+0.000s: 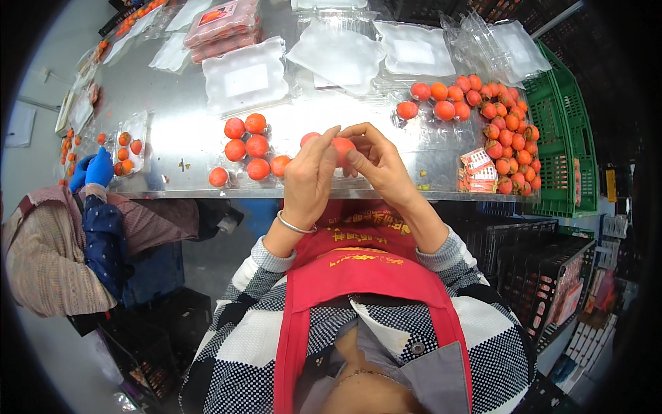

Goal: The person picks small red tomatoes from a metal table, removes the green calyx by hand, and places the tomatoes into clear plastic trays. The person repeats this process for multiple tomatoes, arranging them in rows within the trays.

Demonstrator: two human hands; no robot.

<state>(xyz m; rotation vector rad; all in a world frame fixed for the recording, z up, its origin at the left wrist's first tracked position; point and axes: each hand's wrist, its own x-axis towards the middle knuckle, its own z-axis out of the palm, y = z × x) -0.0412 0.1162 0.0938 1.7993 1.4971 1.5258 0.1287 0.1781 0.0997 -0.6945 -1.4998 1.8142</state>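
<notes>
Over the table's near edge, my two hands meet around one orange-red persimmon point(342, 150). My right hand point(383, 162) curls its thumb and fingers about the fruit's right side. From the left, my left hand point(308, 172) presses against it, with its fingers hiding part of the skin. Another persimmon point(308, 139) shows just behind my left fingers. Left of my hands, several persimmons point(257, 146) sit in a clear plastic tray, and a loose-looking one point(218, 177) lies near the edge.
A pile of persimmons point(510, 141) with leafy tops lies at right, beside printed label cards point(478, 172) and a green crate point(562, 152). White padding sheets point(245, 79) in clear trays line the back, near stacked packs point(224, 24). At left, a co-worker's blue-gloved hand point(100, 169) reaches the table.
</notes>
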